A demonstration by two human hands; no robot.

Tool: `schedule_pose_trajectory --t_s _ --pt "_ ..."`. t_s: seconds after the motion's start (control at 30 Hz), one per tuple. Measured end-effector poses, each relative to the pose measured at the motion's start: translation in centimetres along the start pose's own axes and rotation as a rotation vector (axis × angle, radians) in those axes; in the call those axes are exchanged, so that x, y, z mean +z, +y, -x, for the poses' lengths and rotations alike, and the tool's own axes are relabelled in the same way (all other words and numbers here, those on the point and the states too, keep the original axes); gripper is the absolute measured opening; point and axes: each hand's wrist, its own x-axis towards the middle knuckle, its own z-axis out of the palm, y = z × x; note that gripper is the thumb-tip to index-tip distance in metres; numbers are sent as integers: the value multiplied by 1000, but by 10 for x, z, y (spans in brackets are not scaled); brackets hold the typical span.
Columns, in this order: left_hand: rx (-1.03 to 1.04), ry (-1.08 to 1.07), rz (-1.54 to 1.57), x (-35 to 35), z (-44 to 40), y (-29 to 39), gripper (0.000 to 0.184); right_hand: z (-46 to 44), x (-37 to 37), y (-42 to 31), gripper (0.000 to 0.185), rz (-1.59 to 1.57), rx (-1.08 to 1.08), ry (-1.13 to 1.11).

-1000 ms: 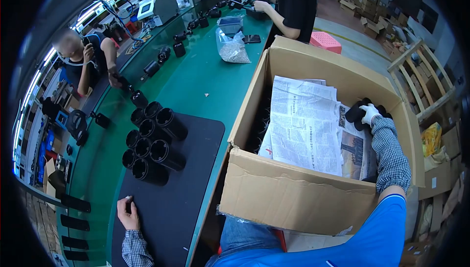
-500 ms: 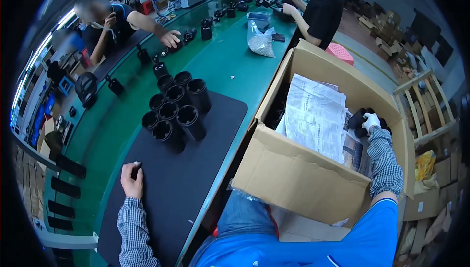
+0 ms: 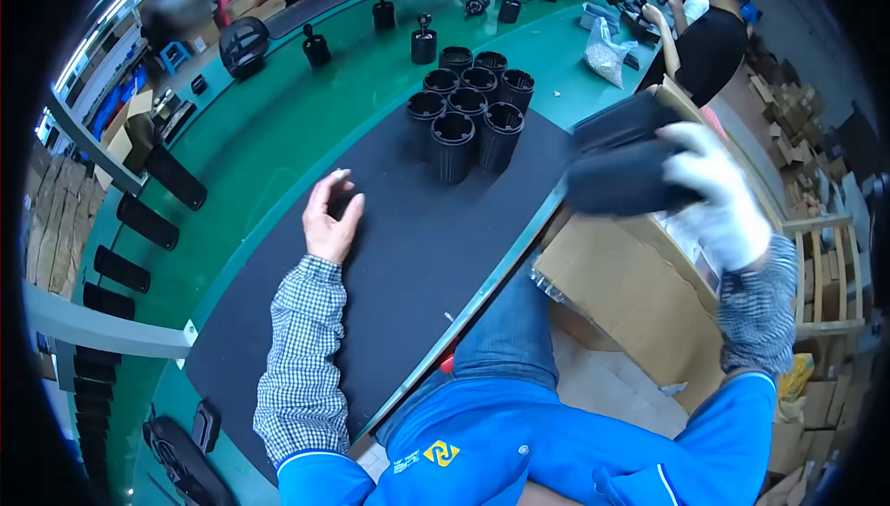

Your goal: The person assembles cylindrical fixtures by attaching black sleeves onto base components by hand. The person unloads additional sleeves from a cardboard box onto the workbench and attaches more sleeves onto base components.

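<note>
In a white glove, my right hand (image 3: 718,191) grips at least two black plastic cylinders (image 3: 621,167), blurred by motion, above the mat's right edge and the near side of the cardboard box (image 3: 621,269). My bare left hand (image 3: 331,218) hovers over or rests on the black mat (image 3: 389,274); its fingers are apart and curved, with nothing in them. Several black open-topped cylinders (image 3: 454,149) stand upright in a close group on the far part of the mat, right of and beyond my left hand.
A green conveyor belt (image 3: 269,144) runs along the left, carrying black parts (image 3: 424,42) and lying black cylinders (image 3: 148,218). A bag of small pieces (image 3: 607,56) sits farther back. A person in black (image 3: 709,47) works at the far right. A metal bracket (image 3: 111,325) juts in at left.
My right hand has lifted the black cylinders out of the box and swung them left toward the mat. My left hand has opened and moved forward. The view has turned left.
</note>
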Motion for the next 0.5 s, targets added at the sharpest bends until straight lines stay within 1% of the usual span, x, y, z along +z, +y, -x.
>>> schedule_pose_trajectory --t_s 0.03,0.07,0.1,0.17,0.2,0.3,0.33,0.43,0.47,0.5 --pt "46 -22 -45 0 0 5 41 -19 13 -27 33 -51 -103 -102" --pt "31 -9 -4 3 1 7 42 -31 35 -40 31 -134 -162 -195" --pt "10 -2 -10 2 1 3 41 -44 58 -55 28 -253 -165 -285" --pt "-88 56 97 2 0 3 38 -74 93 -83 24 -334 -106 -439" --pt "-89 66 189 0 -1 -2 36 -87 109 -93 23 -302 -80 -437" --pt "-111 190 380 -4 -8 -17 35 -123 138 -117 23 -171 41 -435" --pt "-79 181 366 -8 -11 -16 39 -133 139 -126 23 -102 79 -437" --pt "-92 175 472 -10 -10 -1 45 -158 154 -137 28 1 151 -398" --pt "-76 125 388 -11 -10 5 50 -165 159 -137 29 15 168 -405" --pt "-96 61 408 -11 -10 4 54 -171 163 -138 31 28 181 -411"
